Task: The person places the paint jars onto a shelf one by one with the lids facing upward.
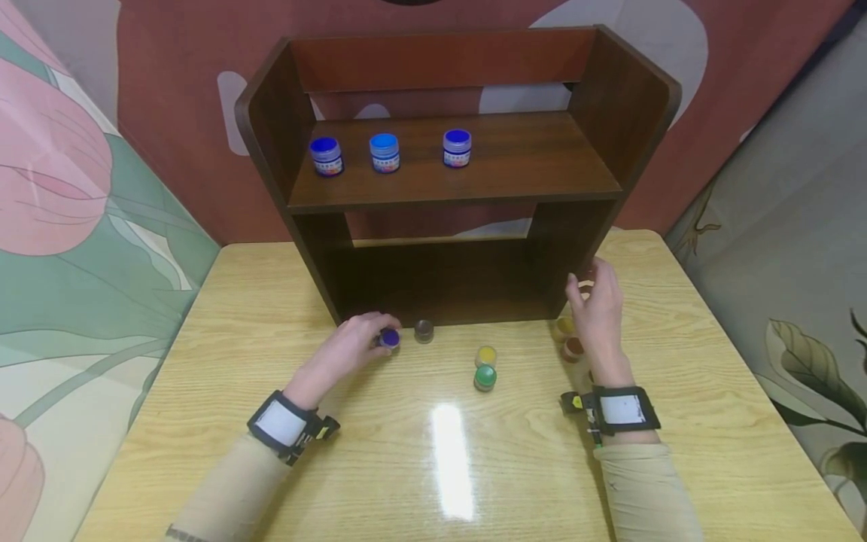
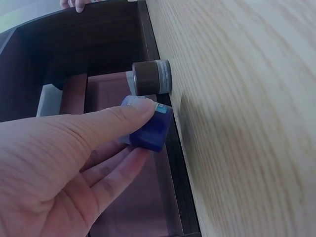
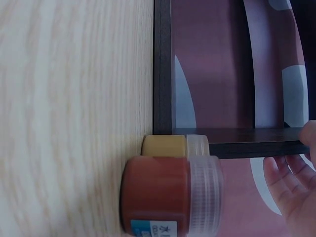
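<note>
My left hand (image 1: 352, 346) pinches a dark blue paint jar (image 2: 155, 128) between thumb and fingers, at the front bottom edge of the dark wooden shelf (image 1: 447, 196). Just right of it sits a brown paint jar (image 1: 424, 331), closer up in the left wrist view. My right hand (image 1: 599, 316) holds the edge of the shelf's right side panel (image 3: 237, 148), thumb on one face and fingers on the other. Near that wrist, an ochre paint jar (image 3: 165, 145) and a red-brown paint jar (image 3: 158, 192) stand by the panel's foot.
Three blue-lidded jars stand on the upper shelf board: a dark one (image 1: 327, 156) at left, a lighter one (image 1: 384, 153), and another dark one (image 1: 457, 148). A yellow jar (image 1: 486, 357) and a green jar (image 1: 485, 378) are on the wooden table (image 1: 379, 452).
</note>
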Demonstrator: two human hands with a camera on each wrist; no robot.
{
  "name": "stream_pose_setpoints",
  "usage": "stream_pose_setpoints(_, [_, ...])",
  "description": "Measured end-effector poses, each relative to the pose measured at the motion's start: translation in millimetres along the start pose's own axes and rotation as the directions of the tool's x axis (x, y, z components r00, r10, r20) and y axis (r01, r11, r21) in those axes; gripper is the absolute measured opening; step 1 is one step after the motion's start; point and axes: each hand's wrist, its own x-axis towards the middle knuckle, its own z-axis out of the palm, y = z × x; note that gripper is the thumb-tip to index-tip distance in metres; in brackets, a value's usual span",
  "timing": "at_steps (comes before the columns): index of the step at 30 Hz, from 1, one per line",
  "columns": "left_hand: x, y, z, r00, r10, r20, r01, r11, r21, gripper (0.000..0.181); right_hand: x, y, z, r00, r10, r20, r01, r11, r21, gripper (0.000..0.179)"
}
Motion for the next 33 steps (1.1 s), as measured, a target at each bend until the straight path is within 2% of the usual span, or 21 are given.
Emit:
stream_pose_setpoints(16, [-0.3,-3.2,1.7,0.999,0.054,0.010,-0.054,0.998,0.028,0.031,-0.2,-0.9,-0.2,1.000,0.010,0.009,-0.010,1.000,-0.007,0.033])
stream_pose_setpoints(25, [-0.1,-7.2,5.2,0.998,0.060,0.029,-0.061,0.998,0.034,0.028,0.1,-2.0,-1.0,1.000,0.005,0.007,-0.005,1.000,-0.010,0.033])
stream_pose_setpoints(33, [0.5,-4.4,5.6,0.997,0.063,0.041,-0.065,0.997,0.047,0.028,0.2,-1.8,-0.7,1.000,0.008,0.011,-0.008,1.000,-0.012,0.033])
